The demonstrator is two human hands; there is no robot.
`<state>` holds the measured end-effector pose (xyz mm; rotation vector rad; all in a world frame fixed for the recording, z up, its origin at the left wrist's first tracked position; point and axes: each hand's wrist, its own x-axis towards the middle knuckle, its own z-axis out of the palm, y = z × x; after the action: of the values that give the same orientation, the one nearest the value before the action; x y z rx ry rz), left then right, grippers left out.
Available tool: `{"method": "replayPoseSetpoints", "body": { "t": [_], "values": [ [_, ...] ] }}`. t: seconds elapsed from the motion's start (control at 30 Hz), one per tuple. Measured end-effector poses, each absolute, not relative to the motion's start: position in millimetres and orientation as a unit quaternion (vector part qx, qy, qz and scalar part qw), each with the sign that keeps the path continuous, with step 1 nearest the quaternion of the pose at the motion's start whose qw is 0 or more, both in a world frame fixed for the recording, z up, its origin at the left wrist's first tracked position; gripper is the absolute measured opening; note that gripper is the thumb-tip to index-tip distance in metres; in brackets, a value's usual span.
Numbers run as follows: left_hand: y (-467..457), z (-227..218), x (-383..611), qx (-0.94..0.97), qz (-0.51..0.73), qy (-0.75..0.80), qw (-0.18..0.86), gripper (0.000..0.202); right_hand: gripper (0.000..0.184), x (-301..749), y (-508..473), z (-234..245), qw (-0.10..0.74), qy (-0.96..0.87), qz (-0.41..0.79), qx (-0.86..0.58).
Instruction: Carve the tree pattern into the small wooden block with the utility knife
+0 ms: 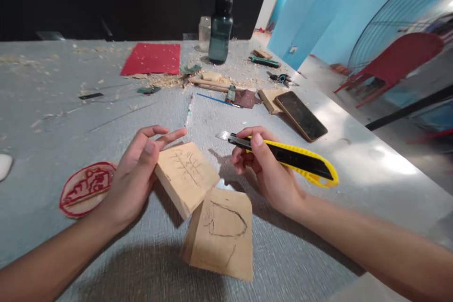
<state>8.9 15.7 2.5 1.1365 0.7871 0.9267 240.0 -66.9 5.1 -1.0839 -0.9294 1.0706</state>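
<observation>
My left hand [136, 172] grips a small square wooden block [187, 172] at its left corner, with the index finger stretched out past it. A branching, plant-like pencil sketch covers the block's top face. In my right hand [271, 170] is a yellow and black box cutter [293, 156], its short blade out and pointing left, apart from the wood. A second wooden block [226, 231], marked with a D-like outline, sits nearer to me, just under the first block's lower corner. Left of my left wrist lies a round disc [87, 188] with red markings, partly hidden by the forearm.
A phone [300, 115] leans on another wooden piece [271, 100] at the right. Farther back are a thin blue brush [215, 99], a red sheet [152, 58], a dark water bottle [220, 33], a clear jar [204, 33], pliers [280, 78] and scattered wood shavings [170, 80].
</observation>
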Motion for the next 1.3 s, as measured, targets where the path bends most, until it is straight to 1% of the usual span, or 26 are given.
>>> {"method": "replayPoseSetpoints", "body": {
  "t": [0.1, 0.27, 0.3, 0.43, 0.5, 0.6, 0.7, 0.77, 0.83, 0.93, 1.07, 1.13, 1.3],
  "values": [
    [20, 0, 10, 0.496, 0.429, 0.373, 0.657, 0.043, 0.032, 237, -70, 8, 0.599, -0.431, 0.472, -0.483],
    [24, 0, 11, 0.465, 0.418, 0.368, 0.688, 0.039, 0.033, 232, -73, 8, 0.573, -0.447, 0.498, -0.474],
    [24, 0, 10, 0.472, 0.411, 0.374, 0.685, 0.041, 0.034, 231, -73, 8, 0.572, -0.449, 0.497, -0.474],
    [25, -1, 8, 0.497, 0.388, 0.38, 0.677, 0.067, 0.035, 231, -74, 8, 0.567, -0.464, 0.484, -0.478],
    [25, -2, 7, 0.495, 0.381, 0.376, 0.684, 0.073, 0.034, 231, -75, 9, 0.566, -0.472, 0.477, -0.479],
    [24, -3, 7, 0.496, 0.378, 0.38, 0.683, 0.073, 0.032, 231, -77, 11, 0.563, -0.5, 0.453, -0.477],
    [23, -5, 7, 0.518, 0.383, 0.38, 0.664, 0.064, 0.031, 231, -82, 13, 0.56, -0.545, 0.403, -0.476],
    [22, -6, 7, 0.542, 0.384, 0.368, 0.65, 0.056, 0.035, 232, -86, 14, 0.559, -0.573, 0.377, -0.466],
    [20, -6, 7, 0.56, 0.383, 0.351, 0.645, 0.052, 0.039, 232, -88, 14, 0.556, -0.59, 0.371, -0.453],
    [18, -3, 8, 0.577, 0.375, 0.345, 0.639, 0.059, 0.047, 233, -89, 13, 0.556, -0.599, 0.369, -0.443],
    [15, 0, 10, 0.586, 0.373, 0.356, 0.625, 0.067, 0.058, 237, -88, 12, 0.527, -0.616, 0.347, -0.472],
    [15, 1, 10, 0.577, 0.375, 0.361, 0.629, 0.068, 0.056, 238, -88, 14, 0.519, -0.617, 0.332, -0.489],
    [19, -3, 6, 0.533, 0.395, 0.373, 0.649, 0.063, 0.036, 239, -89, 17, 0.517, -0.598, 0.335, -0.513]
  ]
}}
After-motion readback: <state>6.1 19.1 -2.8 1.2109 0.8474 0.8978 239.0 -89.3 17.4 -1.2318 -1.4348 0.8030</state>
